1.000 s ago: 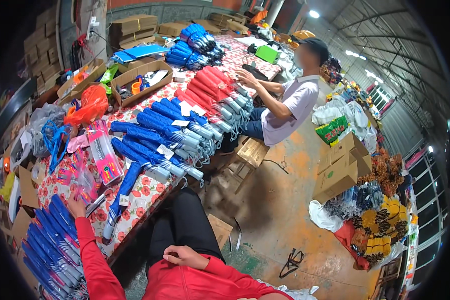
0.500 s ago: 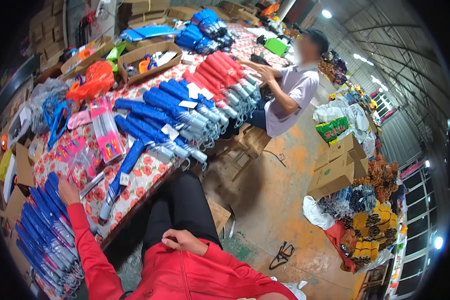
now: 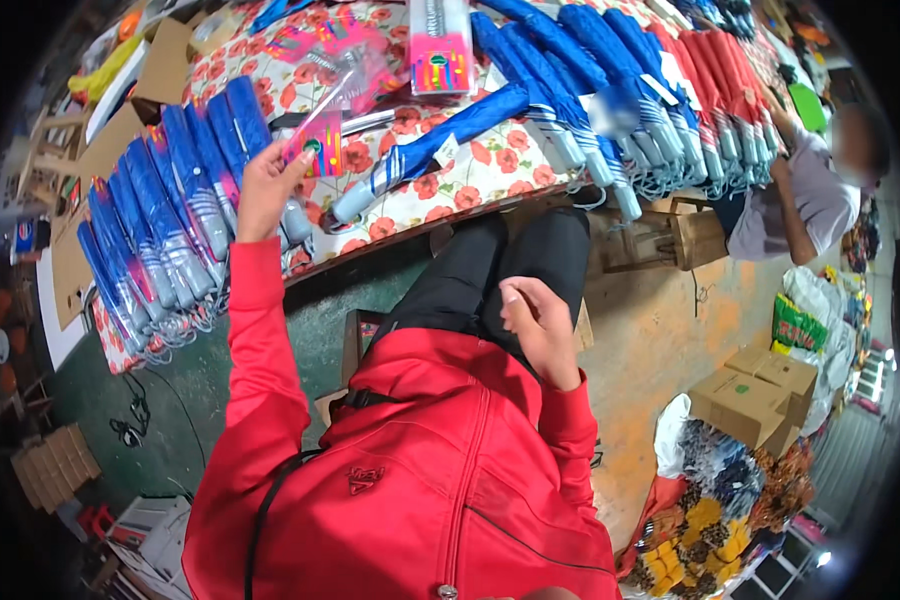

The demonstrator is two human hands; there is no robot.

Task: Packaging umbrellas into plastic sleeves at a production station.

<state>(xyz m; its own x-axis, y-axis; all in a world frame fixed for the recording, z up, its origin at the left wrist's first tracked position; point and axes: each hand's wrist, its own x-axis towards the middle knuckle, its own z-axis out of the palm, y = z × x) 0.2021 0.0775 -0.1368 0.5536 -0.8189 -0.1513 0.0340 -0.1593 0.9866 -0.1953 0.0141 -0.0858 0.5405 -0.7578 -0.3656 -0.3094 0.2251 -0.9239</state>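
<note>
My left hand [image 3: 267,185] is closed, thumb against fingers, on the pink printed end of a clear plastic sleeve [image 3: 324,146]. The sleeve's transparent part stretches up across the table, over other pink sleeves [image 3: 322,42]. Just left of that hand lies a row of folded blue umbrellas [image 3: 175,190] with grey handles, some with pink sleeves among them. One single blue umbrella [image 3: 440,145] with a white tag rests slantwise to the right of the sleeve. Above my lap, touching none of the umbrellas, my right hand [image 3: 542,325] is loosely bent with nothing visible in it.
A flowered cloth covers the table [image 3: 390,215]. Further right lie piles of blue umbrellas [image 3: 580,80] and red umbrellas [image 3: 715,90]. A co-worker [image 3: 805,195] sits at the far right beside a wooden stool [image 3: 675,240]. Cardboard boxes [image 3: 755,395] and bundles stand on the floor.
My view has swung left and down toward the table. My left hand has come from beside the blue umbrella row and now holds up a pink-ended sleeve. My right hand has lifted from my waist.
</note>
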